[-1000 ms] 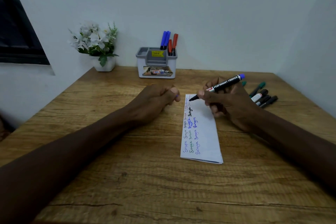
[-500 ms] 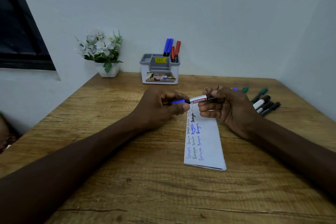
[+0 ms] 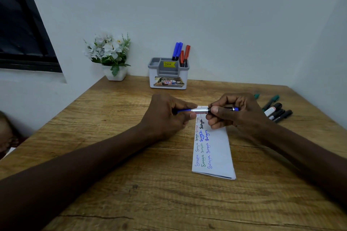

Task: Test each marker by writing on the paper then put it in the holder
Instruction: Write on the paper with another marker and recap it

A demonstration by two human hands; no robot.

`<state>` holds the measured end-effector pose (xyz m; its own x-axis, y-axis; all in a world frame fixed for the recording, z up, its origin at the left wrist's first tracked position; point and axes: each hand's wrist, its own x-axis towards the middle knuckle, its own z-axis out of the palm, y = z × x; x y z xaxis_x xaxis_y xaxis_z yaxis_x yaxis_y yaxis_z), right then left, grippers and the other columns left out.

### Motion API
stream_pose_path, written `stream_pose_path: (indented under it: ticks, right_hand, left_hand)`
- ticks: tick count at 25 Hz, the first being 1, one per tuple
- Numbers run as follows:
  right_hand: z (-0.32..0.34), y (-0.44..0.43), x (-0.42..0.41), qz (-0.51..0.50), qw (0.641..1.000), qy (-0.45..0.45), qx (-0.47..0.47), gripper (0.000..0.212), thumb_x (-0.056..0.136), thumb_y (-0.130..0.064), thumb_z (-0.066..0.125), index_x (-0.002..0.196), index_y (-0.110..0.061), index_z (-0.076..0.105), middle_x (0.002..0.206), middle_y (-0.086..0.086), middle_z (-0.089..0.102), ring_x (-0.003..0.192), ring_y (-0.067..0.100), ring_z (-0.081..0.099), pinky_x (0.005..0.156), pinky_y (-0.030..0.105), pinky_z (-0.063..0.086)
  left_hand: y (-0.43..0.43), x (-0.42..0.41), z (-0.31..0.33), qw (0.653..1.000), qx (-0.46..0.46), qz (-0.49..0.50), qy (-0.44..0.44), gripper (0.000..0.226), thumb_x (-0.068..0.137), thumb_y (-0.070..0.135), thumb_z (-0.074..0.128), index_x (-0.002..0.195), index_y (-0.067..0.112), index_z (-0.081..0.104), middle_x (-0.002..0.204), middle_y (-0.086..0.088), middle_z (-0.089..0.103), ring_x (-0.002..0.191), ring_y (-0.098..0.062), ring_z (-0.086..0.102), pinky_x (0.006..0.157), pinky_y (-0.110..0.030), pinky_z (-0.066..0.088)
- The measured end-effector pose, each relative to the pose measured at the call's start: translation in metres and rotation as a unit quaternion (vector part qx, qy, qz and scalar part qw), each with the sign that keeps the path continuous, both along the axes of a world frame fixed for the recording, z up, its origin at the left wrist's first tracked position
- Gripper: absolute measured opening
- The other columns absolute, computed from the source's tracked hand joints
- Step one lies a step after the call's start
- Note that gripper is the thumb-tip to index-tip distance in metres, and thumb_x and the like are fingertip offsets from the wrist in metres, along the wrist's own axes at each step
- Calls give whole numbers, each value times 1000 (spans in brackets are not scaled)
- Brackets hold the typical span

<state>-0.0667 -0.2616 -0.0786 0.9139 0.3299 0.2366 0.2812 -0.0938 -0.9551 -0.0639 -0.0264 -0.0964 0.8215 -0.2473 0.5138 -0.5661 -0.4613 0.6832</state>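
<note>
The blue marker [image 3: 201, 110] is held level just above the far end of the paper [image 3: 216, 152], both hands on it. Its long axis runs straight 9-to-3 across the view: the blue cap end points to 9 o'clock inside the left hand [image 3: 169, 116], and the barrel's blue tail pokes out toward 3 past the right hand [image 3: 232, 112]. The left fingers are curled around the cap, the right fingers wrapped tight around the barrel, so neither hand is loose or spread. My read is this is the capping grip: one hand per end so the cap can be pushed home along that axis. Can't tell from here if it's fully seated.

The paper lies lengthwise, 12-to-6, on the desk [image 3: 131, 184], with rows of small handwritten test words in blue, green and black along its left side, so several markers look tested already.

At 12 o'clock, against the wall, the grey-and-white holder [image 3: 168, 78] has two blue and two red markers [image 3: 181, 54] upright in its right rear compartment. At 3 o'clock from the hands lies a loose bunch of green and black markers [image 3: 276, 110], probably still waiting. A white flower pot [image 3: 114, 75] sits at about 10 o'clock.
</note>
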Motion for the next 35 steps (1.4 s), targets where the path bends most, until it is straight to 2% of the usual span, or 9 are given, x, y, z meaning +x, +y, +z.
stream_pose_path:
  ticks: [3,8,12,16,20,22,25,27,35]
  right_hand:
    - [-2,1,0,0,1000,21,7,30,79,-13,71,98,10,69,83,25,75,65,26,74,59,30,62]
    - [10,7,1,-7,997,15,-75,29,84,-26,69,90,2,71,70,16,73,48,19,64,46,27,53]
    - [27,6,12,20,931,-176,-318,26,100,-32,59,119,-23,75,92,-9,79,82,9,73,66,22,57]
    - [25,19,21,37,861,-254,-439,27,102,-27,60,129,-31,60,117,-10,72,100,5,64,81,31,54]
    - [46,30,37,12,877,-304,-372,31,92,-14,73,119,-19,58,98,-8,73,85,3,71,72,31,61]
    - [60,36,52,-38,896,-308,-317,47,88,-8,76,127,-18,53,95,-7,75,81,4,74,72,27,61]
    - [80,57,86,-99,933,-284,-197,76,87,-8,78,149,-26,37,101,2,74,77,13,77,70,27,63]
    - [87,76,117,-143,942,-272,-137,78,85,-10,79,149,-26,38,102,7,74,75,18,78,72,32,65]
    - [77,153,194,-218,925,-298,-91,68,81,-13,77,140,-20,44,81,-1,75,69,16,74,80,42,61]
  left_hand:
    - [-1,-3,0,999,25,-5,-34,22,88,10,79,111,8,79,62,22,67,52,-2,66,64,-35,61]
    - [5,0,6,991,75,-23,-109,30,87,14,80,117,9,76,80,1,80,62,-9,71,65,-29,60]
    - [14,11,12,988,49,-16,-148,27,81,21,86,106,14,80,84,4,79,76,-6,72,66,-6,51]
    - [20,15,12,985,40,-37,-162,35,76,26,90,107,14,80,93,6,79,80,-6,74,71,-12,58]
    - [24,22,14,992,-87,57,-70,77,77,33,89,145,21,54,99,3,79,79,-7,76,71,-26,63]
    - [25,23,13,992,-92,79,-19,74,80,33,86,145,24,52,97,5,79,80,-5,76,73,-30,65]
    - [18,15,12,994,103,17,37,52,84,44,80,131,27,67,116,9,75,101,1,69,91,-31,60]
    - [12,10,11,968,233,-46,77,55,87,55,74,136,32,64,138,13,66,124,-1,58,107,-26,43]
    - [9,11,10,947,300,-89,71,62,94,61,60,150,38,47,155,10,50,142,-14,45,109,-29,33]
